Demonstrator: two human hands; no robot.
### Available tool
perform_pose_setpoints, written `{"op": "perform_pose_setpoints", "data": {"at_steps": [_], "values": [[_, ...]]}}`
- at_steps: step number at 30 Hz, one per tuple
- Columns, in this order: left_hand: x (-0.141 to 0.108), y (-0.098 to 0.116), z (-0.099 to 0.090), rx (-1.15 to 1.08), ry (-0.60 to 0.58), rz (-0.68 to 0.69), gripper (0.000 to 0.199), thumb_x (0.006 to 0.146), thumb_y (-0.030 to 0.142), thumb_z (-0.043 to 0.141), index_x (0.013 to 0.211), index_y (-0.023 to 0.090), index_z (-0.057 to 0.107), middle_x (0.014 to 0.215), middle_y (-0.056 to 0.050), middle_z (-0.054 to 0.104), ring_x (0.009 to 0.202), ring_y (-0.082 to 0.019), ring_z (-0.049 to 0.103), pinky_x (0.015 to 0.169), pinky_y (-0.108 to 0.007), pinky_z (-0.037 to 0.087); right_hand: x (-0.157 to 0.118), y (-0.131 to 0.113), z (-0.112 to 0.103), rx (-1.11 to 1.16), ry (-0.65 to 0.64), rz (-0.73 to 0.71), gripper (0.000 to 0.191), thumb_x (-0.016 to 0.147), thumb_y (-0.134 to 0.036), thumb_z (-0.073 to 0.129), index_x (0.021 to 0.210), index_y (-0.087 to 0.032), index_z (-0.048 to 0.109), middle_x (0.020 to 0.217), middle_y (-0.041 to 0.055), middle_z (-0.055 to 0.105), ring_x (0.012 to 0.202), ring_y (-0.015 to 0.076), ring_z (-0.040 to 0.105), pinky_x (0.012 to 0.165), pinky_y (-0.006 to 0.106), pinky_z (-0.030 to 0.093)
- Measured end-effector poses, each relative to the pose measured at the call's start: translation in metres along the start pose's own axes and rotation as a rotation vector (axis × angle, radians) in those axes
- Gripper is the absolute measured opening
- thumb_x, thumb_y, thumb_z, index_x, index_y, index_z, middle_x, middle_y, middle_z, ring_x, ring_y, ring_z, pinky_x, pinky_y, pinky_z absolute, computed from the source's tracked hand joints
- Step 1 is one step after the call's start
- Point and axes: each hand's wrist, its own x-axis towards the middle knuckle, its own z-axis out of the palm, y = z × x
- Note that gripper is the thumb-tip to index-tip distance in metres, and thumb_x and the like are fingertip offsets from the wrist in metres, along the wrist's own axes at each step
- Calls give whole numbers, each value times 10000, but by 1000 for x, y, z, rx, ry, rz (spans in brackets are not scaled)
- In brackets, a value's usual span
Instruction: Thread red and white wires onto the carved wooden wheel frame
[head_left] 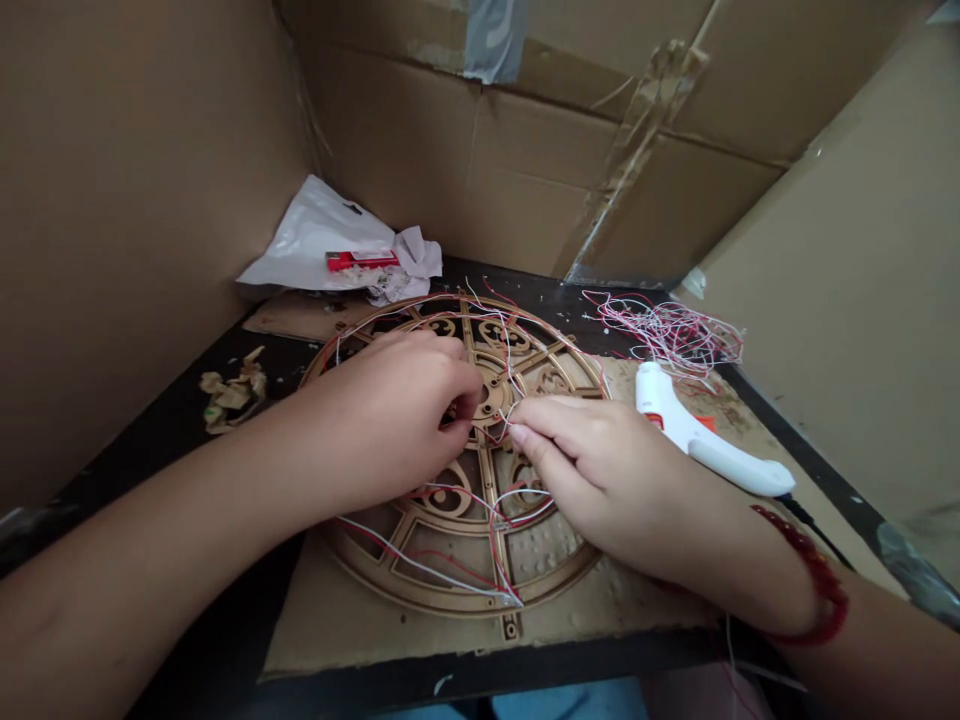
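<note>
A round, gold-brown openwork frame [409,592] with spokes and scroll patterns lies flat in front of me. Thin red and white wires [450,579] run along its rings and cross its spokes. Near the hub, my right hand [600,462] pinches a thin wire between thumb and forefinger. My left hand [416,415] is curled just left of the hub, above the frame. Its fingertips are mostly hidden, so what they hold, if anything, does not show.
A white glue gun [709,450] lies right of the frame, below a tangle of red and white wire [675,335]. Cardboard [337,625] lies beneath the frame. At the back left are a white plastic bag [300,240] and a red lighter [364,261]; crumpled scraps [232,392] sit nearer.
</note>
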Motion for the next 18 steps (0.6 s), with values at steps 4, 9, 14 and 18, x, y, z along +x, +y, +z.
{"op": "perform_pose_setpoints", "data": {"at_steps": [4, 9, 14, 18], "values": [[0, -1, 1, -81, -56, -46, 118, 835, 200, 616, 760, 239, 699, 778, 27, 695, 747, -159, 603, 687, -290, 400, 0, -1, 3, -137, -17, -58, 259, 938, -119, 400, 726, -200, 524, 685, 24, 598, 581, 182, 542, 565, 334, 271], [-1, 1, 1, -176, -30, -44, 125, 812, 157, 615, 779, 259, 680, 666, 77, 651, 606, -108, 551, 552, -228, 330, 1, -6, 3, -313, -34, -158, 259, 890, -76, 410, 762, -174, 612, 668, 61, 620, 542, 216, 575, 529, 348, 221], [-1, 6, 2, -305, -83, -76, 155, 797, 139, 600, 794, 253, 706, 595, 93, 627, 504, -77, 540, 459, -166, 354, 4, -9, 1, -434, -66, -255, 166, 868, -102, 538, 753, -158, 644, 643, 75, 644, 500, 220, 576, 486, 331, 180], [-3, 6, 2, -343, -142, -99, 177, 779, 151, 585, 817, 250, 727, 614, 78, 650, 510, -89, 561, 449, -167, 374, 3, -8, 0, -482, -80, -330, 140, 826, -56, 616, 735, -161, 639, 657, 60, 651, 512, 218, 594, 472, 327, 206]]}}
